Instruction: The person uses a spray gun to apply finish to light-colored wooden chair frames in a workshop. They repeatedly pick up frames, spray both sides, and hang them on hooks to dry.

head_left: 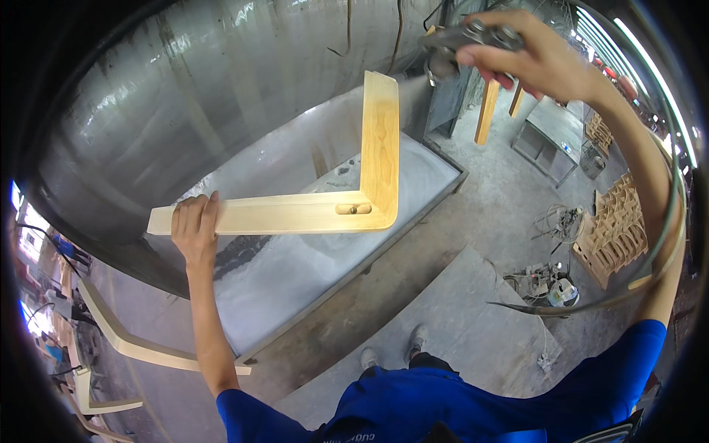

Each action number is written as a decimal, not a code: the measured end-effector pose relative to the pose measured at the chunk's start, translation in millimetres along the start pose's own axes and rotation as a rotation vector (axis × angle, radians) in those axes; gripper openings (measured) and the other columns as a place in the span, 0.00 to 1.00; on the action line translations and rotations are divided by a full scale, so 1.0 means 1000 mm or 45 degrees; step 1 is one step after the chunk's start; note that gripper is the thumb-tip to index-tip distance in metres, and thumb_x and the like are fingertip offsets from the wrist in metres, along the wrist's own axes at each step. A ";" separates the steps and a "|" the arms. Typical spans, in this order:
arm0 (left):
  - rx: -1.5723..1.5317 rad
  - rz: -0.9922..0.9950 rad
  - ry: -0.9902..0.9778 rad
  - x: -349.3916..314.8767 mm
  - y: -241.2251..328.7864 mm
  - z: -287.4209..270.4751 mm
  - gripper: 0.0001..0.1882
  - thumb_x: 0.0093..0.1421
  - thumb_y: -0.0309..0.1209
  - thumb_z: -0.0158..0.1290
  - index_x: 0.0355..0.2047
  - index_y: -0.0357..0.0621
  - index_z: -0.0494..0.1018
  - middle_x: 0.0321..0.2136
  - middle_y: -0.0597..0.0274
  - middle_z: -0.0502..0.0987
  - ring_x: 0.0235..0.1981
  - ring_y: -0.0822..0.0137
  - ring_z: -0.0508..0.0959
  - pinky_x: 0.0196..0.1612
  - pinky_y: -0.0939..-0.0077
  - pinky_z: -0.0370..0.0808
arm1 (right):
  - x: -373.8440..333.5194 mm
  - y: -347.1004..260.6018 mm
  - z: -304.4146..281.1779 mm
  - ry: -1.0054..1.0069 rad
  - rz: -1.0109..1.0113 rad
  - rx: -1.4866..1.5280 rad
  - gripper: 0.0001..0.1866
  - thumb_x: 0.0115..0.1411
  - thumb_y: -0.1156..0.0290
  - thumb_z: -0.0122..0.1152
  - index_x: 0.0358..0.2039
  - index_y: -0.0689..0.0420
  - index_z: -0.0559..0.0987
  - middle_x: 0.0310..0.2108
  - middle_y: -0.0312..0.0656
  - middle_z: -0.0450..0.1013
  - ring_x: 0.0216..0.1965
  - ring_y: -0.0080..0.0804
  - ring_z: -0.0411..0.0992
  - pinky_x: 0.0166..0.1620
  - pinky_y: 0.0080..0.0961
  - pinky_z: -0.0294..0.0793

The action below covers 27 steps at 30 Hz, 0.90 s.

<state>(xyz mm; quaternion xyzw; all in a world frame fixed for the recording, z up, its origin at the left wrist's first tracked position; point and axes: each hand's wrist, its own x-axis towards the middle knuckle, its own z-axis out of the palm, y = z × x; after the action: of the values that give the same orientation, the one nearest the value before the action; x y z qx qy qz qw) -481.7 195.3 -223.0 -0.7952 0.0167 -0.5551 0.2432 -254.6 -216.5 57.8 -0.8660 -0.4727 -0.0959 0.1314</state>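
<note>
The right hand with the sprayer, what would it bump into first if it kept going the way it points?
Probably the upright end of the L-shaped wooden piece just left of the right hand and spray gun; depth is unclear.

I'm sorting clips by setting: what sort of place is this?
Probably a furniture workshop's spray-finishing booth. The right hand holds a spray gun with a hose, the left hand holds an L-shaped wooden part over an overspray-coated trough, and wooden parts are stacked nearby.
</note>
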 end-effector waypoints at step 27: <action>-1.681 -1.487 -0.351 0.035 0.165 0.099 0.62 0.45 0.30 0.76 0.75 0.48 0.48 0.67 0.46 0.64 0.66 0.57 0.68 0.53 0.68 0.77 | -0.289 0.218 0.289 0.523 1.112 1.549 0.24 0.74 0.59 0.53 0.66 0.58 0.69 0.29 0.39 0.75 0.25 0.25 0.74 0.16 0.22 0.73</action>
<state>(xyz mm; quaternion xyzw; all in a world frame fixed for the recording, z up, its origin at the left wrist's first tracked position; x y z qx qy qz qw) -340.1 76.4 -285.6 -0.7147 -0.1041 -0.3672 -0.5862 -212.6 -466.8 -329.7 -0.7143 -0.0242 0.0823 0.6946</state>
